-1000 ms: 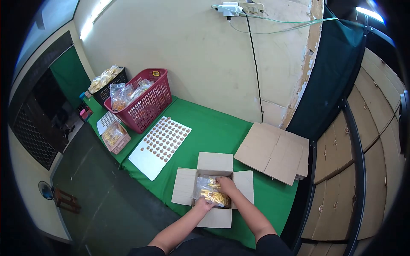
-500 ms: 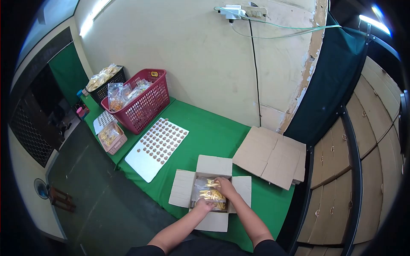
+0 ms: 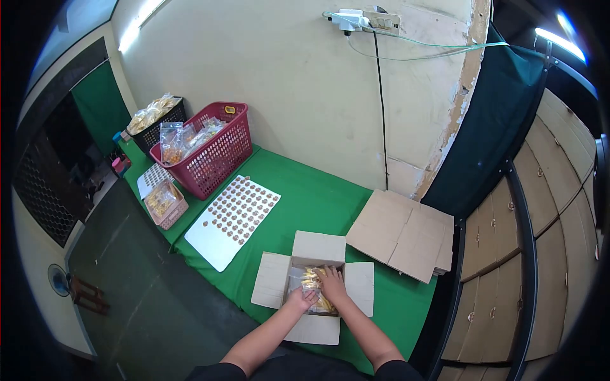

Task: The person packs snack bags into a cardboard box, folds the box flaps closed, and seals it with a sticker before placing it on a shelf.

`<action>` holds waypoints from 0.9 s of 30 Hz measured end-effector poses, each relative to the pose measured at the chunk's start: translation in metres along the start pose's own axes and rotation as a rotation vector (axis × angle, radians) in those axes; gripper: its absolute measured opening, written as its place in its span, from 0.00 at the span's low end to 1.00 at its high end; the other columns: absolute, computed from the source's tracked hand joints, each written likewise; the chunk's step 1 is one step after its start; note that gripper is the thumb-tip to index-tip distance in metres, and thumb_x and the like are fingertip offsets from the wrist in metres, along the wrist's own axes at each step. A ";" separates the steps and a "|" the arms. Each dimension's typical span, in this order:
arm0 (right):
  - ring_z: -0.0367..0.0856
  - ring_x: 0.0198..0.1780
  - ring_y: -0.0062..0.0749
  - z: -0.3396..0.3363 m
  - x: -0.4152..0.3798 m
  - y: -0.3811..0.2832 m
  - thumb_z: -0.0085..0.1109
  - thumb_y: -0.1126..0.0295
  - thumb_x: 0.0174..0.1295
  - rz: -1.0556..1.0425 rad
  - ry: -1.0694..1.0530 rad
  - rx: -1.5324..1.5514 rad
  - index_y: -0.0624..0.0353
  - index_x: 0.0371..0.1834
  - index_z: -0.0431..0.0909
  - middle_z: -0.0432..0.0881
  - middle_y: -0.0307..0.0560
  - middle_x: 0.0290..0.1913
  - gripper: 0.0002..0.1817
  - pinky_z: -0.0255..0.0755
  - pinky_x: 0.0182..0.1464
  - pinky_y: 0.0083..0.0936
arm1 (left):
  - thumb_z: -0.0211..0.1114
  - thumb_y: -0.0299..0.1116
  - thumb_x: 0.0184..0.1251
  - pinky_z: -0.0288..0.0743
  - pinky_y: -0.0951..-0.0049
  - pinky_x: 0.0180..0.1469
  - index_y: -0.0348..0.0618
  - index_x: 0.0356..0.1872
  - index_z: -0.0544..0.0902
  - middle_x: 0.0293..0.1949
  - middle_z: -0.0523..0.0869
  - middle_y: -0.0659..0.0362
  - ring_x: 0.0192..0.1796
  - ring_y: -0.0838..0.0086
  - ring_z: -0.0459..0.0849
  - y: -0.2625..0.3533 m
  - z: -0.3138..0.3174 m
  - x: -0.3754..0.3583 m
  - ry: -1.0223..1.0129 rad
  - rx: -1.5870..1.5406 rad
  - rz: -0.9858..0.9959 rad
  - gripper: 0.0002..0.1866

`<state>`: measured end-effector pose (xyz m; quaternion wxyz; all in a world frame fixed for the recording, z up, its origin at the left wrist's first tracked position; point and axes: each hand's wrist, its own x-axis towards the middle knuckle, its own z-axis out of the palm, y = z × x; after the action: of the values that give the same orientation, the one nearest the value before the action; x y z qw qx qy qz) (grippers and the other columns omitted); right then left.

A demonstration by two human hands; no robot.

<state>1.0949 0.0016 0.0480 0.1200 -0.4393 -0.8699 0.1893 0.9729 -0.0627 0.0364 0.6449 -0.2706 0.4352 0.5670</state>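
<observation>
An open cardboard box [image 3: 267, 280] with its flaps folded outward stands near the front edge of the green table. Inside lie clear plastic packets of yellow, stick-like pieces [image 3: 310, 279]. My right hand [image 3: 332, 286] rests flat on the packets at the right side of the box, its fingers spread. At the front left of the box, my left hand [image 3: 302, 298] touches the packets, fingers stretched out toward the right hand. Both hands partly cover the packets, so their number and lower layers are hidden.
A sheet of round stickers [image 3: 232, 222] lies left of the box, flattened cardboard [image 3: 400, 232] to the right. Further back stand a maroon basket [image 3: 219, 162] of packets, a small pink basket [image 3: 168, 216] and a black basket [image 3: 152, 136]. Stacked cartons [image 3: 502, 273] fill a rack at right.
My right hand has gone from gripping a packet to lying flat on the packets. My left hand has shifted slightly up and loosened. The upper packet now sits lower in the box.
</observation>
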 end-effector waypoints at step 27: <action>0.57 0.69 0.51 -0.007 -0.039 -0.023 0.69 0.61 0.45 -0.014 0.127 -0.048 0.49 0.55 0.73 0.64 0.51 0.66 0.30 0.54 0.66 0.47 | 0.54 0.51 0.65 0.56 0.54 0.67 0.42 0.68 0.49 0.64 0.57 0.48 0.66 0.59 0.59 0.010 -0.001 -0.029 -0.014 0.131 -0.134 0.38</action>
<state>1.1034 -0.0407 0.0625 0.1658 -0.4470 -0.8680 0.1392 0.9632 -0.0759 0.0631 0.7008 -0.2523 0.4476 0.4948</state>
